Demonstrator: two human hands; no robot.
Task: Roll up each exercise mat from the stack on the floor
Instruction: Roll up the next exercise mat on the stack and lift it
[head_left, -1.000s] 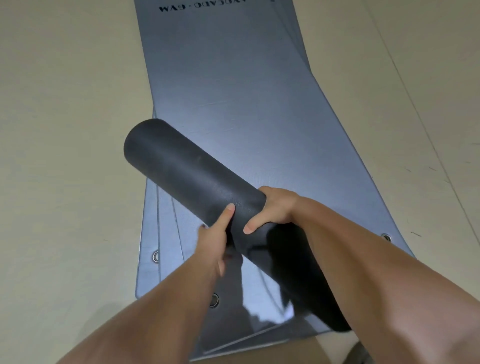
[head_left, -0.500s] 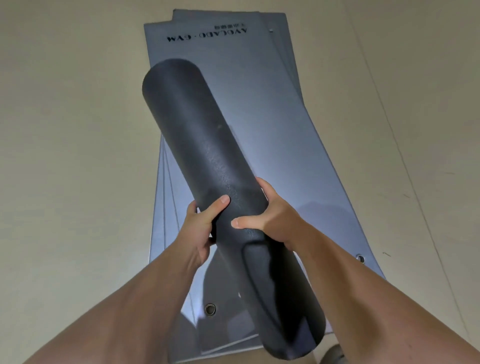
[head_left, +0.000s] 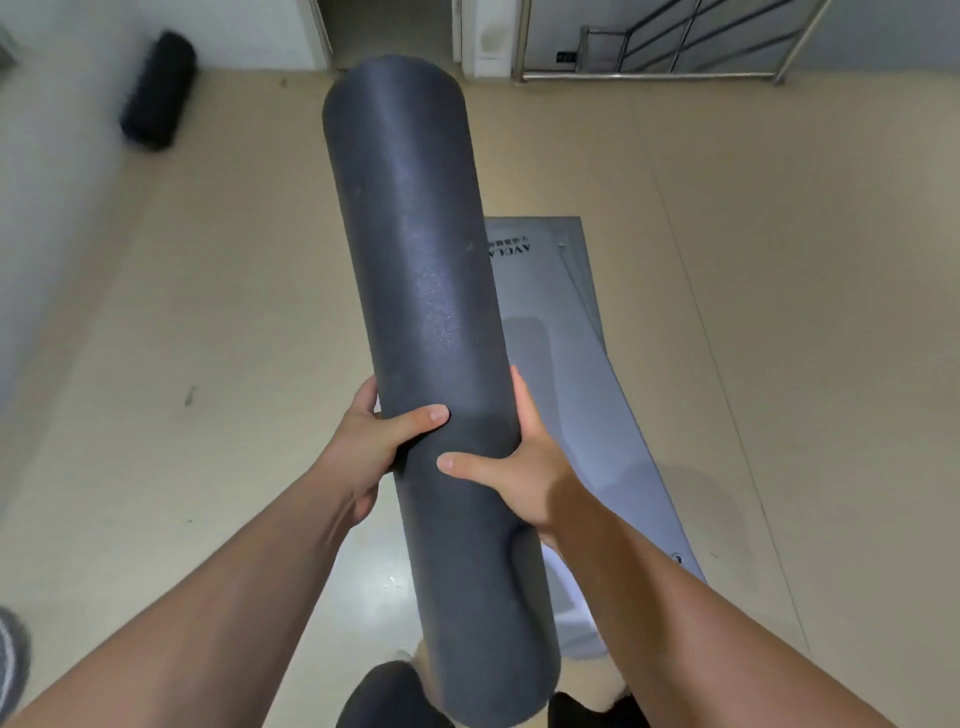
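Head view: the rolled mat (head_left: 426, 312) has swung round. 1 second ago it slanted across the stack with its far end at 10 o'clock; now it is lifted clear and stands much steeper in front of the person. Its long axis runs from 6 o'clock up to just short of 12, with the rounded far end pointing at the doorway and the near end down by the knees.

The 2 hands are clamped on its lower half. The left hand (head_left: 363, 457) wraps it from 9 o'clock and the right hand (head_left: 524, 467) from 3 o'clock, both thumbs across the front.

The stack of flat mats (head_left: 571, 389) lies on the floor (head_left: 208, 312) at 3 o'clock of the roll. I judge this mat finished and being carried off, perhaps to the other roll (head_left: 158, 91) at 10 o'clock by the wall; the stack remains.
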